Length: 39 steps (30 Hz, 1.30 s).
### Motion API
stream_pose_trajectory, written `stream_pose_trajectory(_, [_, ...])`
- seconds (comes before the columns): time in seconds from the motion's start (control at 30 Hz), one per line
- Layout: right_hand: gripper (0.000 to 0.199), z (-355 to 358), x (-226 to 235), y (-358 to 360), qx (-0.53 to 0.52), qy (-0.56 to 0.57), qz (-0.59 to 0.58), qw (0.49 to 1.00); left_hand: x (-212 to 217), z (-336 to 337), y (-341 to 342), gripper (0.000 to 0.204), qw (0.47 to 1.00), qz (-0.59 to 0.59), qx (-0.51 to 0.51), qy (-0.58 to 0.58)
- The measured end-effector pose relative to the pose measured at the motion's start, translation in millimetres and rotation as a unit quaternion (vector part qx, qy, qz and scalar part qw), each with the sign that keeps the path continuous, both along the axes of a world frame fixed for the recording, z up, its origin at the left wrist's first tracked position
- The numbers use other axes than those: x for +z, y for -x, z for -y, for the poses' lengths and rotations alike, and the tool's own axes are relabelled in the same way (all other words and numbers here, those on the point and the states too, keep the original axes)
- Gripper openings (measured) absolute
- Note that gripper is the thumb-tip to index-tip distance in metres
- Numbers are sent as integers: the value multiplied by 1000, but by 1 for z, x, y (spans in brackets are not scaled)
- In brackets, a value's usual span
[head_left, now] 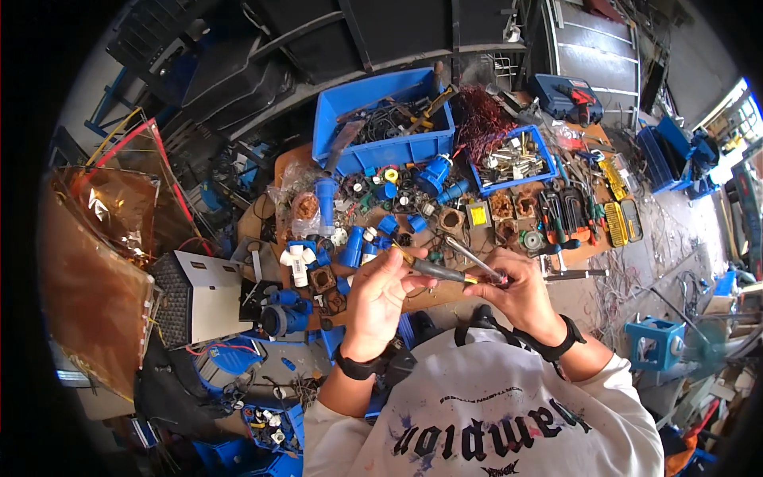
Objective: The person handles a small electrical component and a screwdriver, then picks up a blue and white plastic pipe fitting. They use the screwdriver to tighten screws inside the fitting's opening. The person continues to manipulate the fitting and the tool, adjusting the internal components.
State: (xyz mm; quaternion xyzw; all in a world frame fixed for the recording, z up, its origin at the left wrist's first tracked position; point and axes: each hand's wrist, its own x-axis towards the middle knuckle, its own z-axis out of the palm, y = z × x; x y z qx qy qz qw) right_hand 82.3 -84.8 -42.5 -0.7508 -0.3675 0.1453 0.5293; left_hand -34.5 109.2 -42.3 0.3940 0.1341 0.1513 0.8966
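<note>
Over the near edge of the workbench (429, 296), my left hand (372, 300) grips a thick black cable (439, 271) between thumb and fingers. Yellowish strands show at the cable's right end, close to the other hand. My right hand (520, 296) is closed around a screwdriver (469, 253), its metal shaft slanting up and left over the cable. Most of its handle is hidden in the fist; something reddish shows by the fingers. The cable end and the right fingertips lie close together; whether they touch I cannot tell.
A large blue bin (389, 151) of cables stands at the back. Right of it are a blue tray (515, 187) of metal parts, pliers (550, 208) and a yellow bit case (615, 224). Blue and white connectors (351, 248) crowd the left. A beige box (208, 296) stands beside the bench.
</note>
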Motion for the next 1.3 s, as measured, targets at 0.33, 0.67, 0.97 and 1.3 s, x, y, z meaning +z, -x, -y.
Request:
stream_pose_trajectory(0.33, [19, -21, -35, 28, 41, 131, 31, 990, -57, -45, 53, 44, 925, -244, -77, -281])
stream_pose_trajectory(0.67, [18, -56, -62, 57, 65, 184, 30, 980, -89, -68, 96, 38, 927, -272, -136, -217])
stream_pose_trajectory(0.97, [23, -66, -77, 70, 116, 202, -106, 967, -119, -75, 125, 43, 956, -243, -131, -101])
stream_pose_trajectory(1.3, [20, -50, -83, 76, 18, 110, -365, 924, -126, -76, 96, 53, 971, -164, -168, 51])
